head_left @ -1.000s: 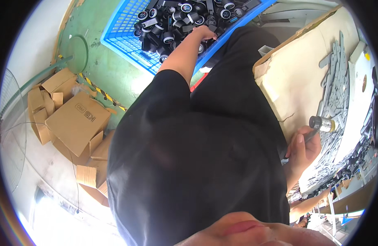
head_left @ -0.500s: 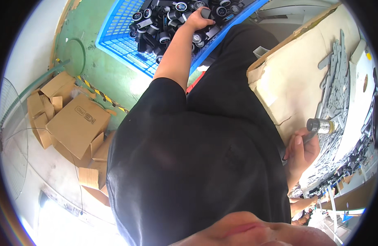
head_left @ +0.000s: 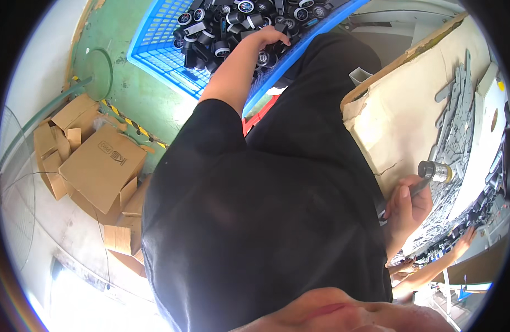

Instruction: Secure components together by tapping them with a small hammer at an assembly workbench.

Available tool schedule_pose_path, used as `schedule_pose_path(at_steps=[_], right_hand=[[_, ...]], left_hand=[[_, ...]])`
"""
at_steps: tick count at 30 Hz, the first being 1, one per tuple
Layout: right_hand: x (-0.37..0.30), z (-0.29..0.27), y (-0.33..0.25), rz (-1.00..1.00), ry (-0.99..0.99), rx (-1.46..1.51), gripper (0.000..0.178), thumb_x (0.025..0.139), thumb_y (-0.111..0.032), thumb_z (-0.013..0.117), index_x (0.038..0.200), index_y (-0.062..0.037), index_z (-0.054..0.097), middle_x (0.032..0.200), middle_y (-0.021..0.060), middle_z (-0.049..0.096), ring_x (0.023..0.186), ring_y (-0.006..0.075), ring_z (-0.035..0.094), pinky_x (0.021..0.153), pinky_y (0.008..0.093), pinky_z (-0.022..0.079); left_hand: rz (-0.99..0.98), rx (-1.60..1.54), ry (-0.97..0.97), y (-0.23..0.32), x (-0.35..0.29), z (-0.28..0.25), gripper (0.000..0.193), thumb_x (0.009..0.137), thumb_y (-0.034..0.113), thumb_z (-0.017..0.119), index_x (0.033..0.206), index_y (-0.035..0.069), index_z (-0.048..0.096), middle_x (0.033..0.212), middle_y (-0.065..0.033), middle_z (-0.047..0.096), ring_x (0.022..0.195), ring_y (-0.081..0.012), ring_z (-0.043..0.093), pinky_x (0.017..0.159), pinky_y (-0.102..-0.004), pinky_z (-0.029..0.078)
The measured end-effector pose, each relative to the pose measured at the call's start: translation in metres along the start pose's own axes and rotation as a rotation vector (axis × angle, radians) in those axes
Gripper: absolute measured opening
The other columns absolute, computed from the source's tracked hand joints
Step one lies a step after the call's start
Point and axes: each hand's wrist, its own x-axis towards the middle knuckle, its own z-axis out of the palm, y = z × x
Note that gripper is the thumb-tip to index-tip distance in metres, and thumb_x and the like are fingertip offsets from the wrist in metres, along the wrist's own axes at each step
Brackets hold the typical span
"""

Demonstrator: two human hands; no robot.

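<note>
My left hand [head_left: 270, 36] reaches into a blue plastic basket [head_left: 172, 72]. Its bent fingers close on a black plastic part, mostly hidden by the hand and the heap. Around it lie many black parts [head_left: 222, 48], several with round, silver-rimmed ends. At the right, my right hand [head_left: 408, 210] grips a small mallet [head_left: 434, 171] by its dark handle. The mallet's head is black at one end and yellowish at the other, and it is held up beside the worktable.
A cardboard-covered worktable [head_left: 393, 119] at right carries a long pile of grey flat parts [head_left: 454, 124]. Brown cartons [head_left: 102, 166] and a mesh fan guard [head_left: 17, 193] stand at left. Another person's arm [head_left: 432, 271] reaches in at lower right.
My left hand has come slightly nearer within the basket, toward its near rim. The right hand keeps its grip on the mallet. Another person's arm has extended farther at lower right.
</note>
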Motion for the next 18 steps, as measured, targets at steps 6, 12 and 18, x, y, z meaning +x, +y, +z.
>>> schedule_pose_path(at_steps=[6,12,18], right_hand=[[-0.001,-0.002,0.0,0.034,0.015,0.033,0.023,0.098,-0.016,0.07,0.105,0.0036,0.062,0.064,0.0004,0.051,0.043,0.0056,0.039,0.04,0.0207,0.029],[-0.008,-0.01,0.006,0.023,0.023,0.034,0.02,0.095,-0.011,0.072,0.105,0.0038,0.062,0.078,0.0064,0.063,0.047,0.0078,0.048,0.043,0.0203,0.034],[-0.006,-0.004,0.009,-0.046,0.049,-0.051,0.037,0.095,-0.031,0.077,0.1,0.0023,0.061,0.059,0.0023,0.05,0.042,0.0089,0.04,0.041,0.0237,0.032]], left_hand=[[0.163,0.024,-0.187,0.014,0.016,0.015,0.068,0.066,0.023,0.088,0.129,0.007,0.067,0.132,-0.0148,0.067,0.126,-0.0308,0.059,0.108,-0.0471,0.045],[0.024,0.042,-0.111,-0.002,0.077,0.032,0.089,0.066,0.031,0.082,0.149,0.015,0.053,0.159,-0.0166,0.045,0.149,-0.0342,0.033,0.115,-0.0586,0.03],[0.051,0.028,-0.096,-0.024,0.058,0.03,0.112,0.065,0.034,0.083,0.164,0.017,0.034,0.152,-0.0172,0.051,0.142,-0.0357,0.045,0.113,-0.0577,0.038]])
